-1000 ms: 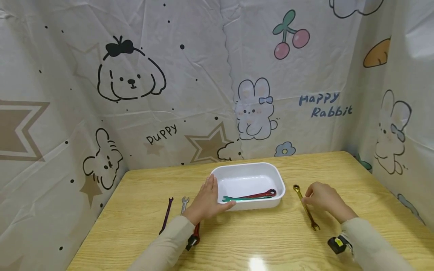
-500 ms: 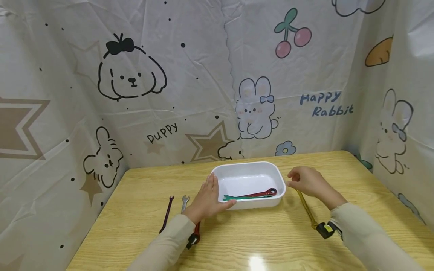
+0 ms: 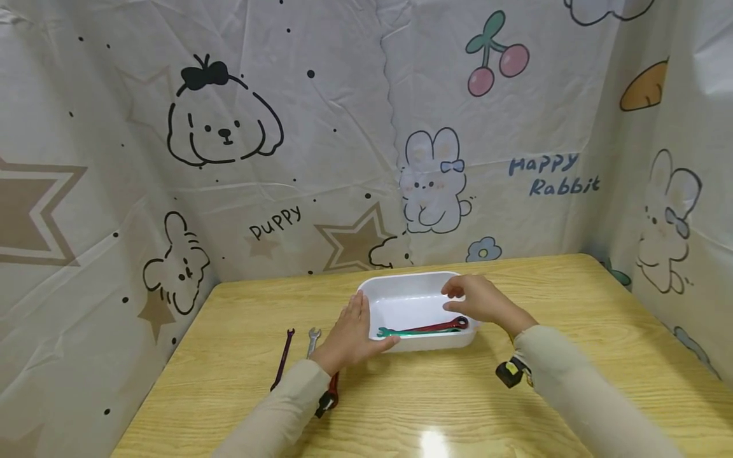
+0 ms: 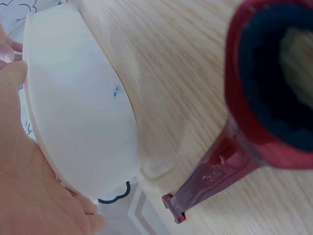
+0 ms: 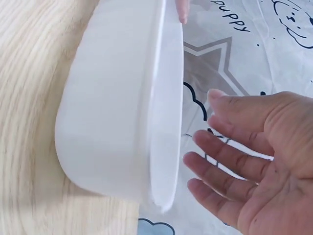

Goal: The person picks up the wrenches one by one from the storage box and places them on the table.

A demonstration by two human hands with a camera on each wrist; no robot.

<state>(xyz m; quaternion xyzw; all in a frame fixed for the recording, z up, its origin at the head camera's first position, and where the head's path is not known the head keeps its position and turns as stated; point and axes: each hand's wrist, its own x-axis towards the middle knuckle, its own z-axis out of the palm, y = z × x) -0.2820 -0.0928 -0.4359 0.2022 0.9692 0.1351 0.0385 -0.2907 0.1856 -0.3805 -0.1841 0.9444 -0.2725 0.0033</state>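
A white plastic tray (image 3: 401, 285) stands on the table, with a red ratchet wrench (image 3: 431, 328) and a green wrench (image 3: 409, 332) lying inside along its front wall. My left hand (image 3: 347, 340) rests against the tray's left end, fingers straight along the rim and thumb at the front edge. Over the tray's right end hovers my right hand (image 3: 483, 300); the right wrist view shows its fingers loosely bent, holding nothing. A gold wrench on the table at the right is almost wholly hidden under the right forearm.
Left of the tray lie a purple wrench (image 3: 283, 358), a silver wrench (image 3: 312, 342) and another red ratchet wrench (image 4: 215, 166), partly covered by my left arm. Printed cloth (image 3: 343, 127) walls the table (image 3: 240, 324) at the back and sides.
My right hand has moved left, from beside the gold wrench to above the tray's right end, leaving that wrench on the table. The left hand stays at the tray.
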